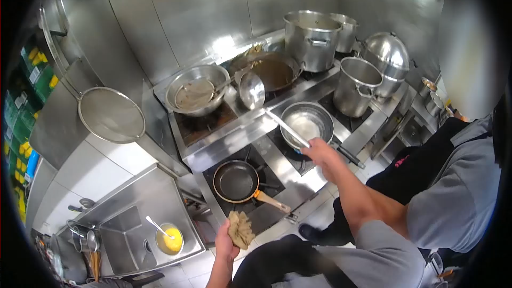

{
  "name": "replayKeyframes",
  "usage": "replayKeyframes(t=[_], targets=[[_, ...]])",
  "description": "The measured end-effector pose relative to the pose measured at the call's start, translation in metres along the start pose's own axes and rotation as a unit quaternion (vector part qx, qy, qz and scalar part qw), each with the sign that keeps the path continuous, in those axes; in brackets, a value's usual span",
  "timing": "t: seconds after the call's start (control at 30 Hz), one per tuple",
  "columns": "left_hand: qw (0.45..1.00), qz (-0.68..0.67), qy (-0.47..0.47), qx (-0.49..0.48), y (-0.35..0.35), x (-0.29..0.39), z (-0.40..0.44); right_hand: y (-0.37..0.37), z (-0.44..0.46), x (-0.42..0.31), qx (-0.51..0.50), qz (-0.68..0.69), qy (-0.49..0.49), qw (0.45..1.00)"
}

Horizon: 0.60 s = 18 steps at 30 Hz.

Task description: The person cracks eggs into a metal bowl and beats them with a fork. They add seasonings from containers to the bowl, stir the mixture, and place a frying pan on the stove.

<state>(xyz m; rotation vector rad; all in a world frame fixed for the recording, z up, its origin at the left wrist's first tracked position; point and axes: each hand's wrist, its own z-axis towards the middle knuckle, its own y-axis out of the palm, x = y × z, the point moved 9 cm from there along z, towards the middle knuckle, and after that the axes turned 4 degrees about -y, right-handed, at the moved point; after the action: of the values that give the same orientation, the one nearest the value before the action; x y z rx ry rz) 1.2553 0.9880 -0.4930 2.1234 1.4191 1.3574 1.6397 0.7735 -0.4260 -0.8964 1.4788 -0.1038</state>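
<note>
My right hand is curled shut around the handle of a ladle, though from this far seat I can't see all of its fingers. The ladle's round head is up by the wok, and its handle crosses over the near pan. I can't tell if the head is touching anything. The pan has a bright shine in its middle (it could be wet, or just light), so I can't say what is in it.

My left hand is pinching a crumpled brown cloth, and the cloth covers some of my fingers. Just above it on the stove is a small frying pan with a pale handle.

Over the sink side, a bowl has yellow stuff and a white spoon in it; the spoon's tip is hard to make out. Another person stands close on my right. My right arm hides where that person's near arm ends. All the corners are black.
</note>
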Motion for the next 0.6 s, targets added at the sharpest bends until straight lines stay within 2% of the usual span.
replayKeyframes(t=[0.03,0.1,0.17,0.27,0.3,0.33,0.37,0.43,0.5,0.57,0.6], targets=[[1.0,-0.002,0.007,-0.006,0.001,-0.001,-0.001,-0.005,-0.015,-0.02,-0.03,-0.017,0.045,0.998],[0.996,0.059,0.029,0.059,-0.011,-0.005,-0.005,-0.002,-0.027,-0.034,-0.016,-0.019,0.025,0.999],[0.998,0.056,0.014,0.032,-0.005,-0.012,-0.003,-0.003,-0.051,-0.055,0.021,-0.056,-0.06,0.996],[0.997,0.083,0.012,0.0,0.009,-0.025,0.007,0.009,-0.081,-0.069,-0.03,-0.134,-0.098,0.986],[0.988,0.152,0.019,-0.034,0.02,-0.03,0.017,0.019,-0.092,-0.064,-0.044,-0.138,-0.112,0.983],[0.973,0.221,0.023,-0.068,0.033,-0.035,0.022,0.029,-0.108,-0.067,-0.063,-0.14,-0.112,0.982],[0.971,0.223,0.014,-0.079,0.044,-0.043,0.03,0.038,-0.126,-0.072,-0.082,-0.143,-0.111,0.98],[0.936,0.31,0.112,-0.124,0.09,-0.043,0.036,0.065,-0.16,-0.063,-0.166,-0.118,-0.06,0.977],[0.952,0.257,0.116,-0.117,0.108,-0.055,0.046,0.089,-0.184,-0.044,-0.169,-0.108,-0.112,0.973],[0.973,0.173,0.109,-0.102,0.112,-0.064,0.058,0.097,-0.208,-0.043,-0.211,-0.103,-0.082,0.969],[0.969,0.203,0.101,-0.094,0.117,-0.065,0.048,0.105,-0.219,-0.039,-0.246,-0.089,-0.055,0.964]])
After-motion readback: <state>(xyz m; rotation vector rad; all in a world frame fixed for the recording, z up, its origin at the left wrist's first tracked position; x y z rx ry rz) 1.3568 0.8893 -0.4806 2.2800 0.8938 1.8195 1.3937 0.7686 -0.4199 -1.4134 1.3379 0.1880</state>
